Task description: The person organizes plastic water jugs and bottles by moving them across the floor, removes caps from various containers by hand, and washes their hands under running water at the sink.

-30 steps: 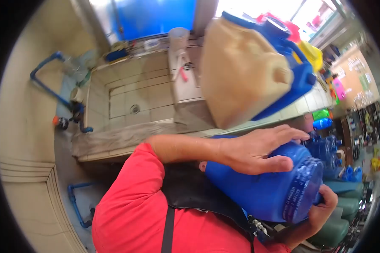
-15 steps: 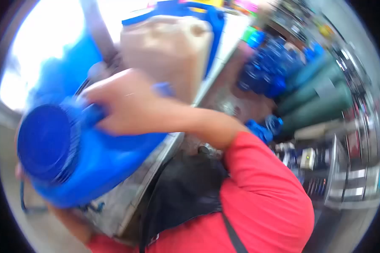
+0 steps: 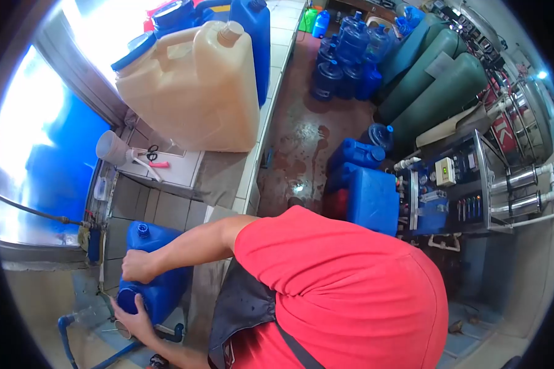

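Note:
A blue water jug (image 3: 171, 289) stands in the tiled recess at lower left, with a small spout cap and a wide round cap or mouth (image 3: 128, 300). My right hand (image 3: 140, 266) is closed round its top handle, which the fist mostly hides. My left hand (image 3: 134, 320) grips the near rim of the wide round part, thumb on one side and fingers on the other. Whether a lid covers that part I cannot tell. A large beige jug (image 3: 191, 92) stands on the tiled counter beyond, in front of other blue jugs (image 3: 252, 49).
Scissors (image 3: 152, 153) and a white funnel-like cup (image 3: 112, 146) lie near the counter's corner. Blue pipes (image 3: 68, 338) run below the recess. Blue jugs (image 3: 370, 197), round water bottles (image 3: 351, 46) and green tanks (image 3: 455, 74) stand on the floor side.
The blue jug, held up close to the camera before, is now lower in the recess. My right hand stays on its handle; my left hand has come into view at the wide rim.

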`<state>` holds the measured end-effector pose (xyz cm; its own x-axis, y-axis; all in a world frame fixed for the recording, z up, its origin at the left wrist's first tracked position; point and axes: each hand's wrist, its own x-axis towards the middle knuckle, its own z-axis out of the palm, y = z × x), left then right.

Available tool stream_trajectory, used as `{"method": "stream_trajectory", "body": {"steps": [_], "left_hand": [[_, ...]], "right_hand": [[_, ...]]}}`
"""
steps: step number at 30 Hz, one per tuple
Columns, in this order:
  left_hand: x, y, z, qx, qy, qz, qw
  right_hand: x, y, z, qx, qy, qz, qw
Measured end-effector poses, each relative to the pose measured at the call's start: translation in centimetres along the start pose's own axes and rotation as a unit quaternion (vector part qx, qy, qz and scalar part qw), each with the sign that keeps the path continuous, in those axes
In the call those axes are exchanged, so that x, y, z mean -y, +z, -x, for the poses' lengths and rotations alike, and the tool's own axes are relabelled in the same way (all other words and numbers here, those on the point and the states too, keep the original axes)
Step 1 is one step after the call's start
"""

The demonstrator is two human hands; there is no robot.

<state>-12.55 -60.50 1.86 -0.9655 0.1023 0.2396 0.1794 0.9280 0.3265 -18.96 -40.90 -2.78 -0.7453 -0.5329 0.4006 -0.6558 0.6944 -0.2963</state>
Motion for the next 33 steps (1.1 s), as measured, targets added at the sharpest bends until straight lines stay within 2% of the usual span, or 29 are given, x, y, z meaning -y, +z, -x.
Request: {"method": "stream_trajectory", "body": {"steps": [4,7,9,12,14,16,20,22,26,27,28,29,32,33], "left_hand": [[1.2,4.7,0.7,0.044,0.006,0.012,0.999],[1.3,7.0,-0.1,-0.028,0.017,-0.086,0.996],[2.0,7.6,-1.7,-0.024,0.010,-0.080,0.997],[1.5,6.8,-3.4,-0.002,-0.006,-0.053,0.999],[1.9,6.9,-4.6,0.020,-0.004,-0.029,0.999],[3.4,7.5,-5.7,0.010,0.068,0.019,0.997],[3.8,7.2,-7.0,0.012,0.079,0.018,0.997],[5.0,6.7,-7.6,0.011,0.111,0.015,0.994],[8.8,6.1,-7.2,-0.021,0.105,-0.019,0.994],[8.2,5.5,-6.6,-0.016,0.038,-0.050,0.998],[7.8,5.3,-6.2,-0.012,-0.031,-0.079,0.996],[8.2,5.5,-6.1,-0.015,-0.033,-0.081,0.996],[9.3,6.8,-6.1,-0.073,-0.068,-0.095,0.991],[8.9,7.2,-6.3,-0.081,-0.126,-0.139,0.979]], "right_hand": [[-1.2,3.4,1.4,0.053,0.026,0.050,0.997],[-1.9,2.4,2.1,0.012,0.019,0.082,0.996],[-2.2,-0.5,4.3,-0.126,-0.066,0.104,0.984],[-2.0,-3.4,8.3,-0.138,-0.082,0.025,0.987],[-2.1,-5.7,12.5,-0.092,-0.057,-0.039,0.993],[-2.7,-6.4,16.6,-0.075,-0.019,-0.055,0.996],[-4.5,-6.6,24.3,-0.086,0.049,-0.129,0.987],[-5.1,-7.7,27.2,-0.099,0.101,-0.129,0.981],[-6.5,-9.7,33.0,-0.101,0.218,-0.168,0.956],[-6.9,-9.8,34.3,-0.103,0.214,-0.172,0.956],[-7.2,-9.9,35.7,-0.108,0.255,-0.163,0.947],[-7.7,-10.0,36.9,-0.112,0.294,-0.153,0.937],[-7.9,-11.6,38.5,-0.134,0.313,-0.151,0.928],[-8.1,-11.8,38.8,-0.131,0.316,-0.145,0.928]]}}
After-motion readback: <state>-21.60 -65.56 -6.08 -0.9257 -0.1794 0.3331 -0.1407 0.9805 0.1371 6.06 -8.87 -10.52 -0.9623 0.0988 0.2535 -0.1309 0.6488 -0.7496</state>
